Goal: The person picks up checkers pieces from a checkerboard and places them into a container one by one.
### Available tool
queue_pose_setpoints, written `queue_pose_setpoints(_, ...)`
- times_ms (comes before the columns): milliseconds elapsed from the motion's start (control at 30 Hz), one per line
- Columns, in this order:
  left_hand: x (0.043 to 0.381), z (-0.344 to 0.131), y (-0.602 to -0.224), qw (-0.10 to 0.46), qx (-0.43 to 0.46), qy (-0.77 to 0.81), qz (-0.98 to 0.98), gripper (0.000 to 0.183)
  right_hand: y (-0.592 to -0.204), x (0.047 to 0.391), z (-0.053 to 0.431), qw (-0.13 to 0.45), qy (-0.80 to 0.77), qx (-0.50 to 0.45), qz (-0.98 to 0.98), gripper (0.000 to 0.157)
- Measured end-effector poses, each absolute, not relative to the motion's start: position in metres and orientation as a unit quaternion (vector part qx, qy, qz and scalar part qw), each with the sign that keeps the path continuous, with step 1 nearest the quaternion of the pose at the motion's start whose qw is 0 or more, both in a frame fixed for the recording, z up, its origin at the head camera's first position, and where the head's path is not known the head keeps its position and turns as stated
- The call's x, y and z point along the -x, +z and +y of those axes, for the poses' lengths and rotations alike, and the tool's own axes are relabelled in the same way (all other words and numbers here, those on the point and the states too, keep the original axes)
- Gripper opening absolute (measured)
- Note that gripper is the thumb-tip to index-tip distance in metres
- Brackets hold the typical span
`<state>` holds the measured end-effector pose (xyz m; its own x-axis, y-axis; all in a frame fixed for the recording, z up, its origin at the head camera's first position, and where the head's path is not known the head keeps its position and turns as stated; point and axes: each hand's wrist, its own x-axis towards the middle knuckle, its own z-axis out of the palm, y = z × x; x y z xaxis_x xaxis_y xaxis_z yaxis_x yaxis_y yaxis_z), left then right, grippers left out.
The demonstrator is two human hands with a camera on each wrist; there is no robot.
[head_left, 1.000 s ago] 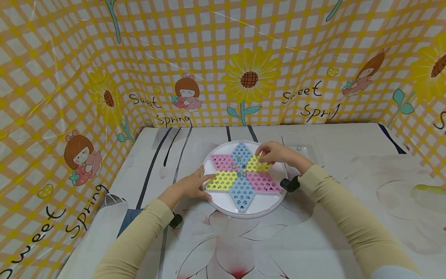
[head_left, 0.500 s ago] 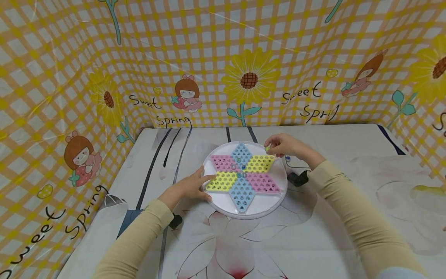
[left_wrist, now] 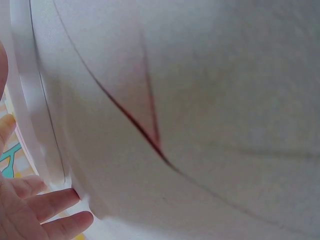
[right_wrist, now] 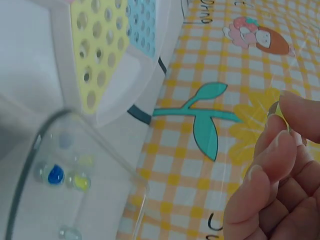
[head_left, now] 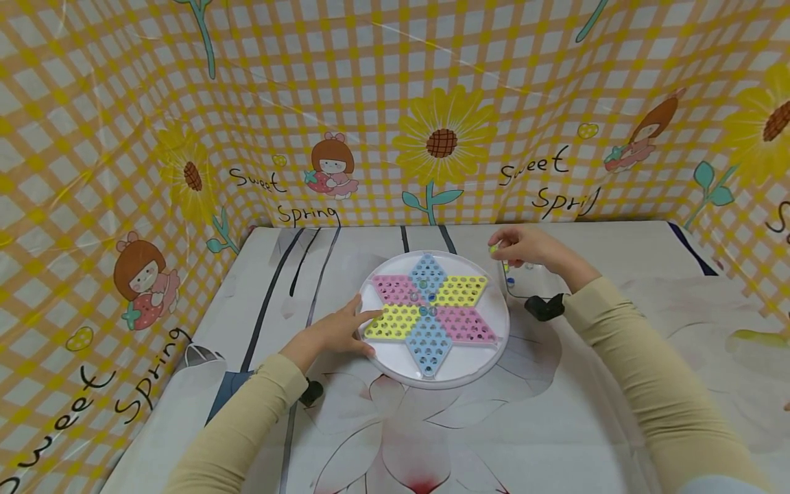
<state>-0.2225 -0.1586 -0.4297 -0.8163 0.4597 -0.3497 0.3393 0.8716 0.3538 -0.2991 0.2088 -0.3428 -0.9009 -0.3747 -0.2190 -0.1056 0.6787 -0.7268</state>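
The right hand (head_left: 523, 248) pinches a yellow-swirled marble (head_left: 494, 249) between thumb and fingertips, held beyond the right side of the board (head_left: 475, 360). The left hand (head_left: 336, 329) has its fingers spread at the board's left rim.

A second ago the right hand was over the board's far-right yellow section; it has since moved outward, with the marble coming into sight in its pinch, while the left hand has stayed put. I judge that this marble came off the board and is being cleared away.

The marble is round, with no long axis to turn. The round board has none either; its star's blue points lie toward and away from the person.

A few marbles (head_left: 432, 297) sit about the board's middle. To its right, a clear tray (right_wrist: 24, 180) on the surface (head_left: 524, 425) holds a blue marble (right_wrist: 56, 174) and a yellow one (right_wrist: 81, 181).
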Motion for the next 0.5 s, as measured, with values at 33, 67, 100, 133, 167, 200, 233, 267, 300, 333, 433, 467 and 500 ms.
queue_pose_setpoints(33,0.223,-0.159,-0.43,0.216,-0.212,0.138,0.943,0.079,-0.342,0.3,0.211,0.175,-0.378,0.132,0.899,0.035)
queue_pose_setpoints(67,0.223,-0.159,-0.43,0.216,-0.212,0.138,0.943,0.079,-0.342,0.301,0.213,0.173,-0.379,0.13,0.9,0.034)
queue_pose_setpoints(100,0.223,-0.158,-0.43,0.216,-0.212,0.138,0.943,0.079,-0.341,0.301,0.216,0.172,-0.381,0.128,0.9,0.034)
queue_pose_setpoints(133,0.223,-0.158,-0.43,0.216,-0.211,0.138,0.943,0.079,-0.341,0.302,0.218,0.172,-0.383,0.127,0.899,0.034)
queue_pose_setpoints(167,0.223,-0.158,-0.43,0.215,-0.212,0.137,0.944,0.079,-0.34,0.303,0.22,0.172,-0.385,0.123,0.898,0.035)
queue_pose_setpoints(200,0.223,-0.159,-0.43,0.215,-0.212,0.137,0.944,0.079,-0.34,0.304,0.223,0.172,-0.387,0.12,0.898,0.035)
queue_pose_setpoints(233,0.223,-0.159,-0.43,0.216,-0.212,0.138,0.943,0.079,-0.339,0.304,0.225,0.172,-0.388,0.119,0.898,0.036)
queue_pose_setpoints(267,0.223,-0.159,-0.43,0.216,-0.212,0.139,0.943,0.079,-0.339,0.305,0.227,0.171,-0.388,0.117,0.898,0.038)
queue_pose_setpoints(300,0.223,-0.159,-0.43,0.216,-0.213,0.139,0.943,0.079,-0.339,0.305,0.23,0.169,-0.389,0.114,0.898,0.039)
queue_pose_setpoints(333,0.223,-0.159,-0.43,0.217,-0.213,0.139,0.942,0.079,-0.339,0.306,0.232,0.166,-0.39,0.11,0.899,0.04)
queue_pose_setpoints(433,0.223,-0.159,-0.43,0.216,-0.214,0.138,0.942,0.079,-0.339,0.307,0.238,0.159,-0.393,0.1,0.9,0.042)
queue_pose_setpoints(467,0.223,-0.159,-0.431,0.216,-0.215,0.138,0.942,0.079,-0.34,0.308,0.24,0.158,-0.395,0.094,0.9,0.043)
queue_pose_setpoints(500,0.223,-0.159,-0.431,0.216,-0.215,0.137,0.943,0.079,-0.34,0.308,0.242,0.157,-0.398,0.087,0.899,0.044)
